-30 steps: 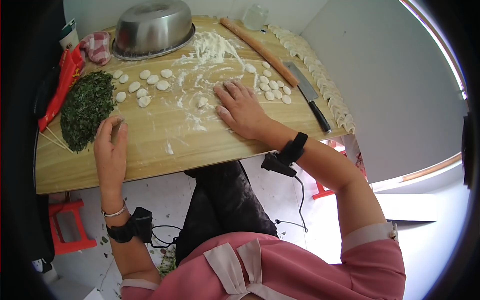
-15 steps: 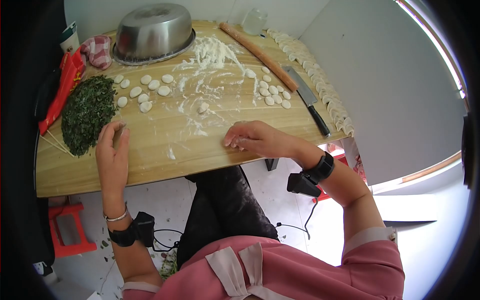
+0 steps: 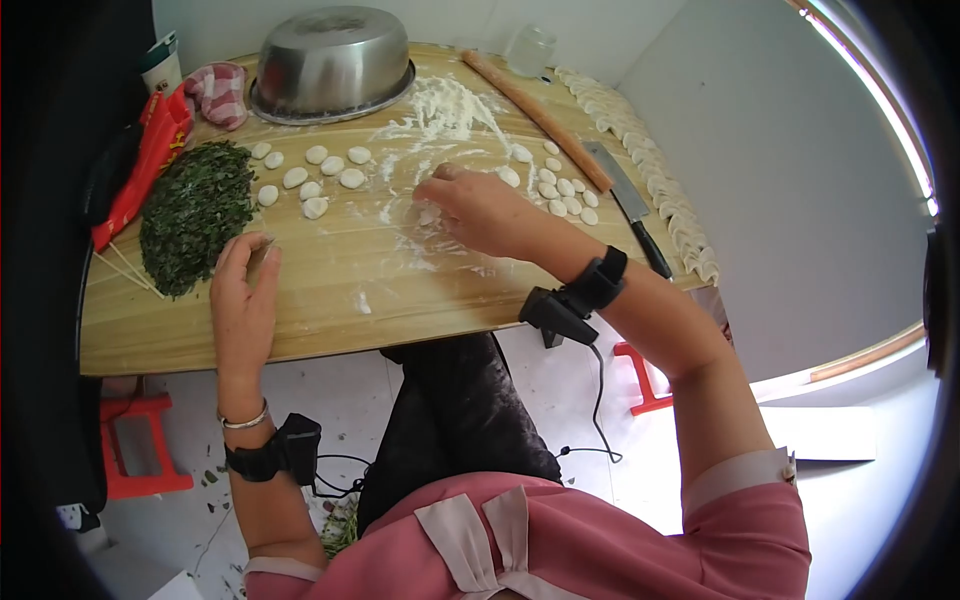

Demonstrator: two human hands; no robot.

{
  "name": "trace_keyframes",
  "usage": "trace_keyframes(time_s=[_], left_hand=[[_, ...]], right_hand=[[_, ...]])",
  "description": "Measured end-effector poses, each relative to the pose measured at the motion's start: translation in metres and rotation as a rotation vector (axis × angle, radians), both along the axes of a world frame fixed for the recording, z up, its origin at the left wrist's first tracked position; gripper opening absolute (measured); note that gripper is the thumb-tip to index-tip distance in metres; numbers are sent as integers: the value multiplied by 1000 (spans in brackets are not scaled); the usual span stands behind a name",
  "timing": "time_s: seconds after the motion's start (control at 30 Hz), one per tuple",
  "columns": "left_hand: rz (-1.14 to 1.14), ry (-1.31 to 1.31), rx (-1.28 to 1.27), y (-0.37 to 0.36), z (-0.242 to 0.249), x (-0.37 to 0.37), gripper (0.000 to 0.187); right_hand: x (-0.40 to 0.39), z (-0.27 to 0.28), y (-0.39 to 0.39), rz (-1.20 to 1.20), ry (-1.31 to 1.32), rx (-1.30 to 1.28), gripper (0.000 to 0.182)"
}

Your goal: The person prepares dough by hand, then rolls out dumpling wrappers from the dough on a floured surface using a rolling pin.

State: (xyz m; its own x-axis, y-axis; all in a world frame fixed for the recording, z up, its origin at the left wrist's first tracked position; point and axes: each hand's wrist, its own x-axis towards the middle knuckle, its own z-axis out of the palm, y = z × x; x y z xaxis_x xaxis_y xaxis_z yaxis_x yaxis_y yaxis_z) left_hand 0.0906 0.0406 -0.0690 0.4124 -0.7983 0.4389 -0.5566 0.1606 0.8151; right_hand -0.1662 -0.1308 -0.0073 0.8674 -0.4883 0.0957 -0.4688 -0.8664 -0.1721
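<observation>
My right hand (image 3: 475, 208) reaches over the floured board, its fingers curled down onto a small lump of dough (image 3: 429, 214), mostly covered by them. Just beyond its knuckles lies a round dough piece (image 3: 508, 176). My left hand (image 3: 244, 300) rests at the table's left side, thumb and fingers apart, holding nothing. Close to its fingertips is a heap of chopped green leaves (image 3: 198, 215). Several flattened dough pieces (image 3: 295, 177) lie between the heap and the flour (image 3: 450, 108). Another group of small dough pieces (image 3: 565, 187) sits to the right of my right hand.
An upturned metal basin (image 3: 335, 65) stands at the back. A rolling pin (image 3: 540, 120) and a cleaver (image 3: 622, 190) lie at the right, beside a row of shaped dumplings (image 3: 650, 165). A red bag (image 3: 150, 165), chopsticks (image 3: 130, 270) and a checked cloth (image 3: 217, 95) are at left.
My right hand has moved up and left from near the front edge onto the dough lump. A round dough piece now shows beyond it. My left hand stays beside the leaves; the view has shifted slightly.
</observation>
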Motion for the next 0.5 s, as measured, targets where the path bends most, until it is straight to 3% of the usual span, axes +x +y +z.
trace_keyframes(time_s=[0.13, 0.2, 0.33, 0.4, 0.5], left_hand=[[-5, 7, 3, 0, 0, 1, 20], [4, -7, 3, 0, 2, 0, 20], [-5, 23, 4, 1, 3, -2, 21], [1, 15, 4, 1, 3, -1, 21], [2, 4, 7, 1, 3, -2, 22]], right_hand=[[3, -3, -5, 39, 8, -16, 21], [-7, 1, -1, -42, 38, 176, 20], [-28, 6, 9, -81, -21, 225, 23], [-34, 8, 17, -114, 10, -211, 25], [-42, 0, 20, -160, 171, -124, 28]])
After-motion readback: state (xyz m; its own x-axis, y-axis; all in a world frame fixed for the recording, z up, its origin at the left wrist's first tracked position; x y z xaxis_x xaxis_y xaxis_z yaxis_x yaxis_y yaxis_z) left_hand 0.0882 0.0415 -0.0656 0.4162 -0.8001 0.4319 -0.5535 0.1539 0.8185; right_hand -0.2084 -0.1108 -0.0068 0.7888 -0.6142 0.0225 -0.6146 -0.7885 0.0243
